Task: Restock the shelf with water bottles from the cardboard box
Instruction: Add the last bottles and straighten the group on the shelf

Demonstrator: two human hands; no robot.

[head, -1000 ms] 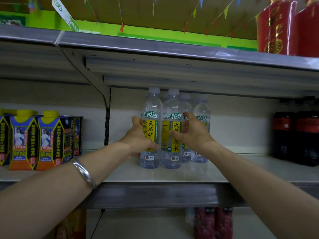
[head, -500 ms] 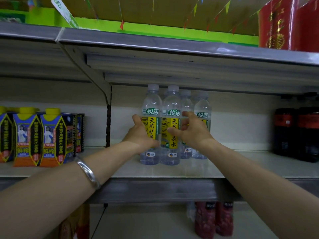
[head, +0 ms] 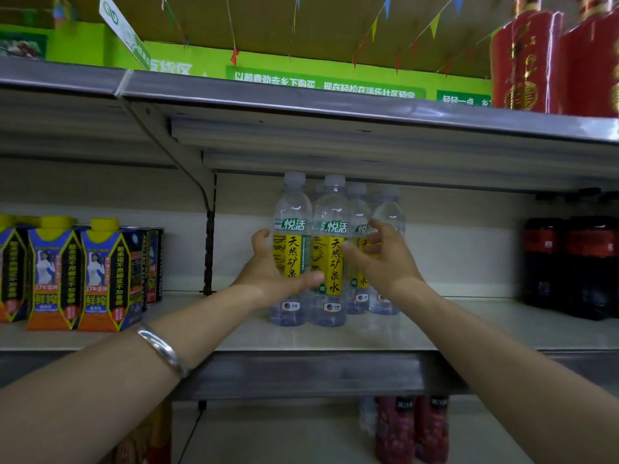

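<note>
Several clear water bottles with yellow-green labels stand together on the white shelf [head: 469,329]. Two are in front, the front left bottle [head: 290,209] and the front right bottle [head: 331,212], with more behind [head: 388,209]. My left hand [head: 268,276] is loosely cupped at the left bottle's left side, its thumb stretched straight across the lower front. My right hand [head: 388,262] hovers in front of the right-hand bottles with fingers spread and blurred, holding nothing. No cardboard box is in view.
Blue-yellow drink cartons [head: 97,272] fill the shelf's left part, beyond a metal bracket [head: 209,236]. Dark bottles [head: 569,262] stand at the right. The upper shelf edge [head: 335,108] hangs close above the caps and carries red bottles [head: 552,61]. Red bottles [head: 412,426] stand below.
Both hands gripped the two front bottles earlier. Now the fingers have opened and the bottles stand on the shelf on their own.
</note>
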